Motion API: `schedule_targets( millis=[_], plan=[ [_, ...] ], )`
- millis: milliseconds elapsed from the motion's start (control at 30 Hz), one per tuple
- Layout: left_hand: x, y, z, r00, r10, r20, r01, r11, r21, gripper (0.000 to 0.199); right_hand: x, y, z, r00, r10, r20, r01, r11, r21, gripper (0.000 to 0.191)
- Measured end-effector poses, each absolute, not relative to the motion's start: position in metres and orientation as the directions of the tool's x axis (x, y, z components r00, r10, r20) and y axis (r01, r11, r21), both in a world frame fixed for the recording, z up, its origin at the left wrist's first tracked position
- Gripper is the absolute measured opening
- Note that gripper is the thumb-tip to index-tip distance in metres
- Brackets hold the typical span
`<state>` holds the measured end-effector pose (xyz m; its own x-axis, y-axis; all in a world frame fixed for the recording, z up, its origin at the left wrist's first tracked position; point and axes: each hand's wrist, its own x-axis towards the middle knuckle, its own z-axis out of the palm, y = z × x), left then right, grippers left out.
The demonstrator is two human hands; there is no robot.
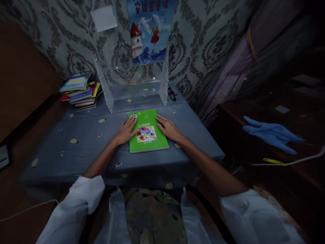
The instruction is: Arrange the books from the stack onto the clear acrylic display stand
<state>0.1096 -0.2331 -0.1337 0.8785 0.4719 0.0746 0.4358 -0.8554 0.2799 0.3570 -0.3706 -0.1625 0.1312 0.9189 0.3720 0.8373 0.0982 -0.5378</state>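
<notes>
Green rectangular book (pixel 147 134), left hand (pixel 125 131), right hand (pixel 168 128) atop, fingers (pixel 131 120) outstretched, unclenched, patterned cloth (pixel 87 145)

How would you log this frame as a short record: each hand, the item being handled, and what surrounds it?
Left hand: flat, on the left side of the green book
Right hand: fingers over the book's right edge
Book: lying flat, barcode near its far left corner, colourful picture on the cover
Surface: table with a blue-grey cloth
Behind the book: clear stand
Far left: stack of books
Right of the stand: glasses
Off the table, right: blue glove
</notes>
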Motion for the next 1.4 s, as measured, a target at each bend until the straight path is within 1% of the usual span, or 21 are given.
schedule_targets(
  millis=[167,333,433,567,700,800,933,1067,1167,1300,1400],
  plan=[
    [0.067,-0.284,-0.129,0.943,0.329,0.049,0.314,-0.928,0.200,0.071,0.356,-0.369,-0.163,0.134,0.917,0.376,0.837,0.098,-0.538,0.047],
    [0.050,-0.324,-0.122,0.970,0.223,0.093,0.216,-0.973,0.082,0.080,0.353,-0.371,-0.162,0.138,0.923,0.358,0.857,0.069,-0.510,0.048],
    [0.065,-0.344,-0.119,0.983,0.140,0.118,0.137,-0.990,0.040,0.085,0.351,-0.372,-0.162,0.155,0.926,0.345,0.862,0.044,-0.505,0.049],
    [0.103,-0.369,-0.120,0.991,0.014,0.130,0.010,-0.999,0.036,0.086,0.350,-0.372,-0.162,0.164,0.921,0.353,0.862,0.041,-0.506,0.049],
    [0.132,-0.381,-0.125,0.987,-0.037,0.158,-0.043,-0.999,0.033,0.084,0.353,-0.372,-0.163,0.164,0.926,0.341,0.857,0.038,-0.514,0.049],
    [0.133,-0.382,-0.126,0.985,-0.055,0.164,-0.061,-0.998,0.028,0.082,0.354,-0.373,-0.163,0.154,0.926,0.344,0.855,0.049,-0.517,0.050],
    [0.114,-0.379,-0.123,0.987,-0.055,0.150,-0.061,-0.997,0.035,0.080,0.354,-0.376,-0.160,0.144,0.926,0.348,0.854,0.060,-0.516,0.051],
    [0.083,-0.371,-0.122,0.988,0.027,0.149,0.020,-0.999,0.049,0.080,0.350,-0.384,-0.155,0.143,0.930,0.339,0.869,0.046,-0.493,0.052],
    [0.064,-0.364,-0.123,0.985,0.092,0.144,0.081,-0.994,0.078,0.083,0.342,-0.396,-0.150,0.127,0.931,0.341,0.894,0.042,-0.447,0.050],
    [0.050,-0.353,-0.123,0.975,0.165,0.148,0.148,-0.981,0.123,0.084,0.321,-0.411,-0.140,-0.025,0.942,0.335,0.905,0.164,-0.393,0.047],
    [0.052,-0.341,-0.122,0.967,0.200,0.159,0.175,-0.972,0.158,0.078,0.301,-0.412,-0.133,-0.169,0.935,0.312,0.880,0.285,-0.379,0.048]
  ],
)
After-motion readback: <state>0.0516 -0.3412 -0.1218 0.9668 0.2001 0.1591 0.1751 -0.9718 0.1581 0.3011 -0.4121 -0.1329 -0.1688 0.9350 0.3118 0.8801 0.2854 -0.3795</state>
